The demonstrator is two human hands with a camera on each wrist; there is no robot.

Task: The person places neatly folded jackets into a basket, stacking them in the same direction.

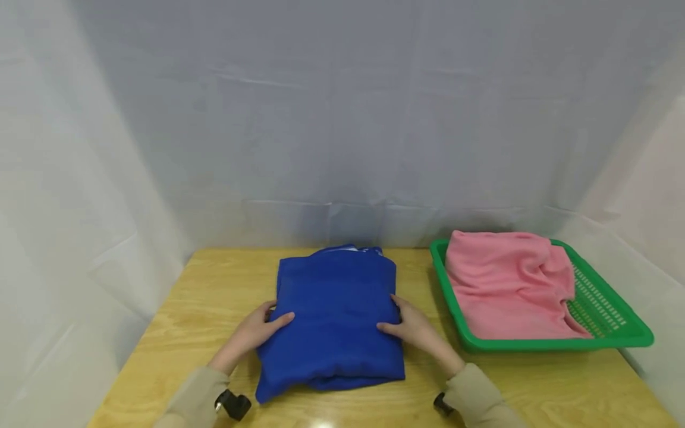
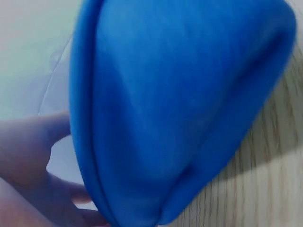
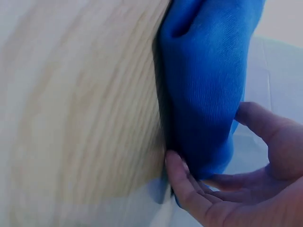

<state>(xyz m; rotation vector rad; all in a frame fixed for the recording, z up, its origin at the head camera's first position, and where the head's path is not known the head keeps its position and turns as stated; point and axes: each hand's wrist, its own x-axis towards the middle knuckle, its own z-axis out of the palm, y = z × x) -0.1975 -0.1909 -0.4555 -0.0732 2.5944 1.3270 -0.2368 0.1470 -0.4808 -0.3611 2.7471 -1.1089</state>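
A folded blue cloth [image 1: 337,315] lies on the wooden table, its near left corner sticking out and a bit of white pattern showing at its far edge. My left hand [image 1: 257,328] grips its left side, thumb on top and fingers at the edge. On the opposite side my right hand [image 1: 414,327] holds it the same way. In the right wrist view, fingertips [image 3: 176,165] reach under the thick folded side of the blue cloth [image 3: 203,94], close to the tabletop. The left wrist view shows the blue cloth [image 2: 180,94] bulging in layers beside the left fingers [image 2: 59,126].
To the right stands a green plastic basket [image 1: 637,333] with slotted walls, holding a pink cloth [image 1: 508,285] that rises above its far rim. The wooden table [image 1: 198,297] ends at a pale sheet [image 1: 342,119] hung behind it and at both sides.
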